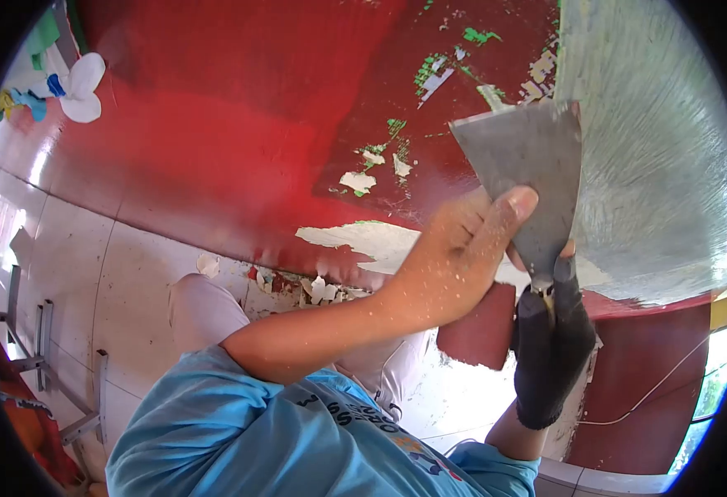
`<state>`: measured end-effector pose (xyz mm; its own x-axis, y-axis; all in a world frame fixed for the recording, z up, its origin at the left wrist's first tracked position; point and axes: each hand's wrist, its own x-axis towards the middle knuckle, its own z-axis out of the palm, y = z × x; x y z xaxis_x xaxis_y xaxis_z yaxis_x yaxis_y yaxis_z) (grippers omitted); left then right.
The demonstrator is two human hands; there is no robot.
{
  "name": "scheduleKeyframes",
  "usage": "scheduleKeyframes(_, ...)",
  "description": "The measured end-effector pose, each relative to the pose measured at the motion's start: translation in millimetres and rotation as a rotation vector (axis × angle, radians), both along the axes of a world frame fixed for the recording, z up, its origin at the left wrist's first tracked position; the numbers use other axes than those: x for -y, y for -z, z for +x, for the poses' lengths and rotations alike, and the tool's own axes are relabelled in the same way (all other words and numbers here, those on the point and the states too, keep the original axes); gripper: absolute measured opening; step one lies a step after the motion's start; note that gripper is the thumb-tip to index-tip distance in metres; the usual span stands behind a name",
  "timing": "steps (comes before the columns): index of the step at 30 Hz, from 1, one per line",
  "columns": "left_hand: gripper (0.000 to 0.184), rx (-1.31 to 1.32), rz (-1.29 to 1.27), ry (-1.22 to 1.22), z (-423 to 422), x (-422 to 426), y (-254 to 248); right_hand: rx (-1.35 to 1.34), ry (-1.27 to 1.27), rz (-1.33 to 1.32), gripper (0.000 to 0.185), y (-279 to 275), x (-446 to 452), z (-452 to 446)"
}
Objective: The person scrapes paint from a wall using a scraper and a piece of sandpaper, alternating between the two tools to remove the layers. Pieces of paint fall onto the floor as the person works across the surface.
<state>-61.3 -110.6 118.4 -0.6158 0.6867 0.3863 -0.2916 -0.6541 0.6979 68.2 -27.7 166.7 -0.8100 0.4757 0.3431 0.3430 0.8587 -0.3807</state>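
A wide scraper with a grey metal blade [522,153] is held up in front of the painted wall. My left hand [471,248] is bare and closed on the blade, its thumb flat on the metal face and its fingers mostly hidden behind. Lower down, my right hand [554,340], in a dark glove, is wrapped around the scraper's handle, which is largely covered. Behind the blade, the red wall [256,141] has torn patches showing cream and green. On the right is a pale, streaked bare area [653,157]. A dark red flat piece [479,327] shows between my hands; its kind is unclear.
Paint flakes [322,290] lie along the foot of the wall on the white tiled floor [74,257]. A grey metal frame [45,348] stands at the left. A white petal-shaped decoration [82,87] is at the upper left. A thin cable [628,412] runs at the lower right.
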Motion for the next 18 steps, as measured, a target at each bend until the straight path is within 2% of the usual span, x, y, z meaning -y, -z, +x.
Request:
scheduleKeyframes(2,0.046,0.099,0.087,0.048,10.8,-12.4,1.7,0.042,0.017,0.028,0.042,5.2,0.2,11.4)
scheduleKeyframes(3,0.047,0.006,0.058,0.036,12.3,-17.0,2.0,-0.087,0.023,-0.095,0.043,7.7,1.8,16.7)
scheduleKeyframes(5,0.048,0.003,0.012,0.015,11.7,-17.4,-9.4,-0.352,0.021,-0.325,0.046,9.9,4.1,12.5)
scheduleKeyframes(6,0.049,-0.002,-0.047,0.000,11.1,-18.3,-13.3,-0.323,0.016,-0.287,0.046,2.4,4.6,8.2)
scheduleKeyframes(7,0.048,-0.025,0.010,-0.071,5.2,-24.2,-11.6,-0.305,0.042,-0.297,0.046,0.9,4.0,1.7)
scheduleKeyframes(9,0.047,-0.059,0.010,-0.065,1.1,-24.0,-10.1,-0.290,0.067,-0.302,0.047,2.8,-2.6,-0.4)
scheduleKeyframes(11,0.046,-0.089,-0.059,-0.090,2.0,-16.5,-15.6,-0.269,-0.153,-0.024,0.046,8.5,-15.0,5.9)
scheduleKeyframes(12,0.046,-0.086,-0.066,-0.090,6.8,-16.9,-17.4,-0.267,-0.152,-0.031,0.046,7.2,-13.1,10.1)
scheduleKeyframes(15,0.045,0.017,0.010,-0.061,7.1,-11.4,-21.2,-0.265,-0.016,-0.359,0.046,-1.9,-0.7,13.1)
scheduleKeyframes(17,0.046,-0.211,-0.246,-0.009,-10.3,0.0,-23.6,-0.223,0.012,-0.298,0.046,-7.8,2.7,7.5)
scheduleKeyframes(18,0.046,-0.212,-0.237,-0.012,-6.3,-5.8,-23.2,-0.164,0.023,-0.227,0.045,-11.1,0.8,5.3)
